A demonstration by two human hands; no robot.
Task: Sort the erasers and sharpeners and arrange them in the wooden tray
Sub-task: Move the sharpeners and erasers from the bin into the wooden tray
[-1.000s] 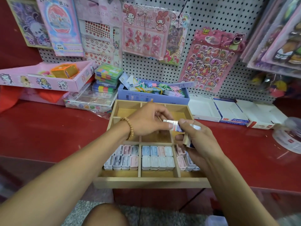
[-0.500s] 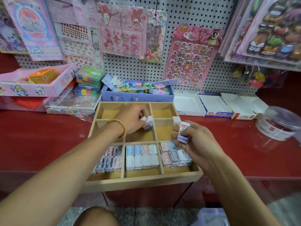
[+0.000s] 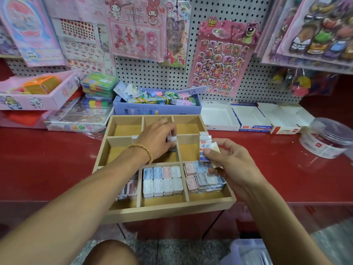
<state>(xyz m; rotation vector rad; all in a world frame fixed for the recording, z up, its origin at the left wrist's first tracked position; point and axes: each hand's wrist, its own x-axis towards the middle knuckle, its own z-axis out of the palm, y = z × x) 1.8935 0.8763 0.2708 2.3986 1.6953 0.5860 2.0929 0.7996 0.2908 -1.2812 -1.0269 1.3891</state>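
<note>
A wooden tray (image 3: 172, 211) with several compartments sits on the red counter, its front edge overhanging. Pastel sharpeners (image 3: 162, 180) in blue, pink and white fill the near row. My left hand (image 3: 156, 140) reaches into the middle row and grips a white eraser (image 3: 172, 139) low in the centre compartment. My right hand (image 3: 227, 161) hovers over the tray's right side and holds a small stack of white erasers with blue sleeves (image 3: 205, 149). The far row of compartments holds nothing.
Behind the tray stands a blue box of clips (image 3: 156, 108). White open cartons (image 3: 248, 119) lie to the right, then a clear round tub (image 3: 328, 138). Pink boxes and stacked cases (image 3: 97, 88) crowd the left. Sticker sheets hang on the pegboard.
My hands have separated. The left hand carried one eraser down into the centre compartment, while the right hand stayed over the tray's right side with the remaining erasers.
</note>
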